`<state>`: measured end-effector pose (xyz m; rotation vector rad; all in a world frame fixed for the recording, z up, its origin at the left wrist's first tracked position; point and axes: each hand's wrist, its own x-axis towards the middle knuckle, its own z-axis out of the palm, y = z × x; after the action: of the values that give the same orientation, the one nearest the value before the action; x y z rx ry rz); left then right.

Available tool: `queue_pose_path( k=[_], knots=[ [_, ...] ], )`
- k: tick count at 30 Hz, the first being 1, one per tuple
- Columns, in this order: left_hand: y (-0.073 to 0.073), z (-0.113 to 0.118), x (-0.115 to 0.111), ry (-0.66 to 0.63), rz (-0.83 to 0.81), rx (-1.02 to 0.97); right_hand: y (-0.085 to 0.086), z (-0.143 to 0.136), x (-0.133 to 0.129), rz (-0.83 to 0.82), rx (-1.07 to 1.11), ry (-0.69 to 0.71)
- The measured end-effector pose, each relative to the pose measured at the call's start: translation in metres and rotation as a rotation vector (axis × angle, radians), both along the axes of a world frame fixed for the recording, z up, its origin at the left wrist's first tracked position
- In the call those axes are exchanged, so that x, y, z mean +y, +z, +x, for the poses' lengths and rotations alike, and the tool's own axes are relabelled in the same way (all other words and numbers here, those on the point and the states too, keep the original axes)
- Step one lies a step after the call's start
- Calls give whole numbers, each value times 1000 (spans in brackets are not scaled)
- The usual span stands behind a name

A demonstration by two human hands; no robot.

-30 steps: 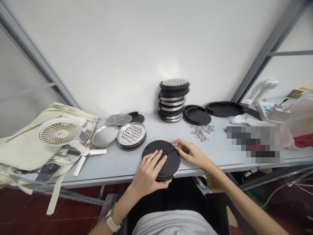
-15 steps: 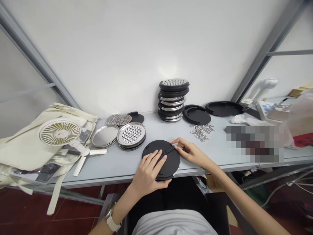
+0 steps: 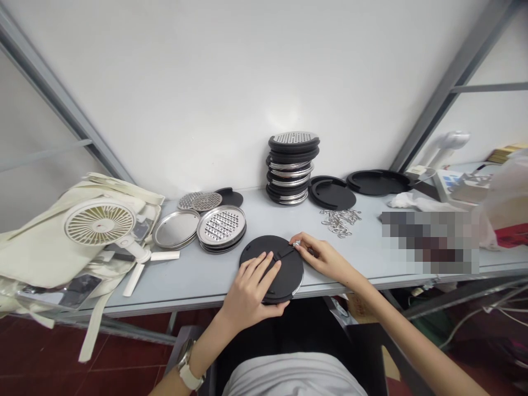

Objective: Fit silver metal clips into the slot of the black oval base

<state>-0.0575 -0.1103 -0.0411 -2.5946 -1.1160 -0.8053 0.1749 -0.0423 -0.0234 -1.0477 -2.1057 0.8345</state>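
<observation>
A round black plastic disc (image 3: 291, 275) with a thin metal rim along its right side lies at the front edge of the table. My left hand (image 3: 256, 286) grips it, fingers across the top and thumb at the near edge. At the disc's far right edge, my right hand (image 3: 315, 253) pinches a small shiny metal piece (image 3: 296, 244), apparently a wire clip, partly hidden by the fingertips. Beyond that hand lies a loose pile of metal wire clips (image 3: 340, 221).
Round graters (image 3: 223, 224) and plain metal discs (image 3: 176, 228) lie at left. Behind stands a tall stack of black holders and graters (image 3: 291, 176). Black trays (image 3: 334, 193) are at back right. A white fan (image 3: 100, 224) rests on a cream bag (image 3: 37, 247).
Almost nothing differs. My right fingertips have shifted very slightly at the disc's edge around the metal piece; my left hand and the disc stay in place.
</observation>
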Motion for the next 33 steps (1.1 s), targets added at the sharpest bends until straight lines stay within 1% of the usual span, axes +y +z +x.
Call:
queue_pose_path(
  k=[7, 17, 25, 33],
  knots=[
    [-1, 0, 1, -2, -5, 4, 2, -1, -2, 61, 58, -83],
    [1, 0, 0, -2, -9, 2, 4, -1, 0, 176, 24, -67],
    [1, 0, 0, -6, 1, 3, 6, -1, -1, 159, 9, 2],
    [1, 0, 0, -5, 1, 2, 4, -2, -2, 109, -5, -11]
  ],
)
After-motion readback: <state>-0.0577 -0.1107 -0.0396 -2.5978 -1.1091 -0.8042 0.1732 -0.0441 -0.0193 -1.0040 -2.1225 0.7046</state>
